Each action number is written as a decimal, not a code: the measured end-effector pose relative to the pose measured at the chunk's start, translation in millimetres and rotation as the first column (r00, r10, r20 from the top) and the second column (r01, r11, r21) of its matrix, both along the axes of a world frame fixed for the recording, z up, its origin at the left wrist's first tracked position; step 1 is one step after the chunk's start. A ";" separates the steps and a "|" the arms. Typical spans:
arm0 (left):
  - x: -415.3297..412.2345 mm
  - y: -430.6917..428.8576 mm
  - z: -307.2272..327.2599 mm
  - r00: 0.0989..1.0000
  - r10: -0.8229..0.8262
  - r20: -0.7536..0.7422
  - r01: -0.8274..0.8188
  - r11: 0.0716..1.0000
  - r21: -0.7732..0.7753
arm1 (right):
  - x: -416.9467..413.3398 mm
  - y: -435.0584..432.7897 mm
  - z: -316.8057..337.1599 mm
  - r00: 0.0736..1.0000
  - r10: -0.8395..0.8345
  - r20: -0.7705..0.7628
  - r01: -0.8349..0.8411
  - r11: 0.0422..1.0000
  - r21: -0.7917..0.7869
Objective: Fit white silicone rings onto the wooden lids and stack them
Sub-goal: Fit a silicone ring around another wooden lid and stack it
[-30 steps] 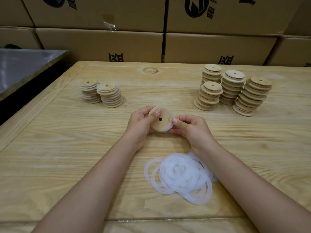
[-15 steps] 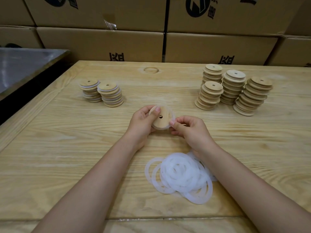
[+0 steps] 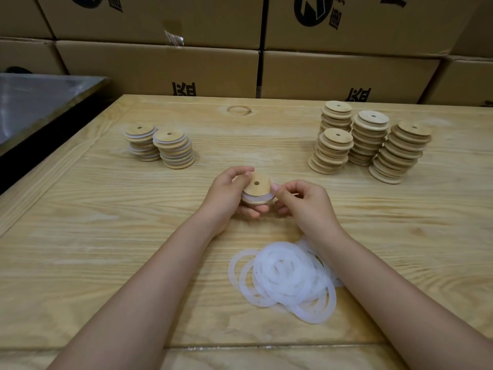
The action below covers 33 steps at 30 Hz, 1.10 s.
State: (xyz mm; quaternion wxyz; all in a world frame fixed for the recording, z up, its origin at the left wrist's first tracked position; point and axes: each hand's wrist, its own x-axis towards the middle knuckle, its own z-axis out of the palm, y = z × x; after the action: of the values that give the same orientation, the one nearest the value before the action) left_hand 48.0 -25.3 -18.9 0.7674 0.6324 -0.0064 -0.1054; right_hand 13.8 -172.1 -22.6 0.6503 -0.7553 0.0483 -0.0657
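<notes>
1. Cardboard boxes (image 3: 160,68) back a wooden desk (image 3: 80,236).
2. Mid-desk, the left hand (image 3: 226,198) grips the ringed lid (image 3: 257,184); the right fingers (image 3: 285,188) pinch its right rim.
3. Far left, the finished stacks (image 3: 165,145) lie nearer the left hand.

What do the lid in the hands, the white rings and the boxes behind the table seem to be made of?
The lid: pale wood, matte, likely unvarnished; grain lines show. The white rings: probably silicone or soft rubber, semi-translucent; overlaps look milkier and they lie limp. The boxes: brown cardboard, dull finish; taped seam and printed marks.
</notes>
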 end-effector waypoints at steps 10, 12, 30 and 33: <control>-0.4 6.2 8.7 0.998 -0.026 -0.063 0.023 0.998 -0.053 | -3.4 -6.8 -1.4 0.727 0.274 0.630 0.104 0.862 -0.496; -0.6 6.4 9.2 0.997 -0.037 -0.068 0.035 0.999 -0.028 | -2.0 -8.8 -1.4 0.661 0.320 0.679 0.159 0.824 -0.543; 0.1 7.5 8.0 0.991 -0.086 -0.101 0.089 0.996 0.020 | 4.8 -13.3 0.6 0.502 0.591 0.631 0.385 0.501 -0.775; 1.2 8.5 7.9 0.990 -0.081 -0.113 0.081 0.997 -0.009 | 5.6 -12.5 0.3 0.505 0.587 0.632 0.384 0.503 -0.774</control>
State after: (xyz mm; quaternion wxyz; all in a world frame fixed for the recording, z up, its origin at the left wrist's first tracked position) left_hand 49.1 -16.8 -10.9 0.7631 0.6228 0.0113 -0.1722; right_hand 19.4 -184.6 -22.3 0.1199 -0.8308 -0.3720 -0.3963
